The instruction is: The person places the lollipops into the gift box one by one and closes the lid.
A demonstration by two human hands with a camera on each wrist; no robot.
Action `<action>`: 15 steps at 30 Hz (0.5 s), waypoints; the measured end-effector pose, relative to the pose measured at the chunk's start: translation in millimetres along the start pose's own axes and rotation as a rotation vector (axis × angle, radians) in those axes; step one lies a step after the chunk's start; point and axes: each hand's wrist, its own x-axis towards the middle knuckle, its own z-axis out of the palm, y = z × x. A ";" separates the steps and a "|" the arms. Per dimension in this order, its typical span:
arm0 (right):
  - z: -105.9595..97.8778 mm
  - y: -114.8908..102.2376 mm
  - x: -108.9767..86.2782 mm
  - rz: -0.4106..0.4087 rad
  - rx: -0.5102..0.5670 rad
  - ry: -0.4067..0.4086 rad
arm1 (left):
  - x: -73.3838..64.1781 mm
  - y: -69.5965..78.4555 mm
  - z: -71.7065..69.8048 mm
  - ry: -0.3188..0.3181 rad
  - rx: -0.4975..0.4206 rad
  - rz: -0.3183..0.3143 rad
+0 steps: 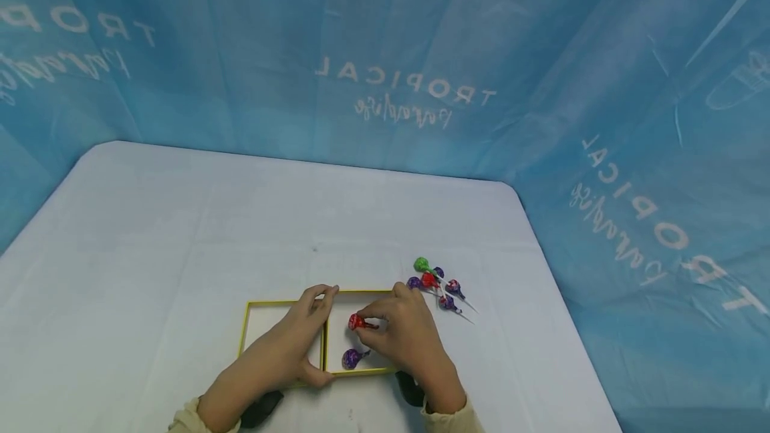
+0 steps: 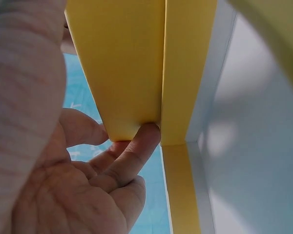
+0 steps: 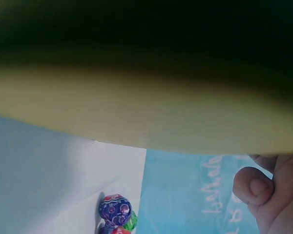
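A shallow box [image 1: 361, 372] with yellow edges and a white inside lies on the table, a second yellow-edged tray [image 1: 255, 302] against its left side. My left hand [image 1: 295, 339] spans the box where the two meet, fingers at the far edge and thumb at the near edge. In the left wrist view, its fingertips [image 2: 149, 134] press the yellow wall [image 2: 122, 63]. My right hand [image 1: 404, 327] pinches a red-wrapped lollipop [image 1: 356, 321] over the right-hand box. Below it, a purple lollipop [image 1: 351, 358] lies inside. A sleeve [image 3: 151, 117] blocks much of the right wrist view.
Beyond the box's right side lies a loose group of lollipops: a green one [image 1: 422, 264], a red one [image 1: 429, 279] and several purple ones [image 1: 447, 303], sticks pointing rightward. The white table [image 1: 252, 219] ends at a blue printed curtain [image 1: 361, 39] behind and to the sides.
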 end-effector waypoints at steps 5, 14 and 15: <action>2.1 0.6 0.4 -0.009 0.001 -0.012 | -1.3 1.1 -0.8 -0.009 -0.015 -0.010; 5.3 2.3 0.6 0.008 0.029 -0.064 | -0.4 0.4 0.3 -0.011 0.003 0.008; 5.7 2.5 0.5 0.006 0.033 -0.066 | -0.4 0.3 0.5 -0.010 0.006 0.012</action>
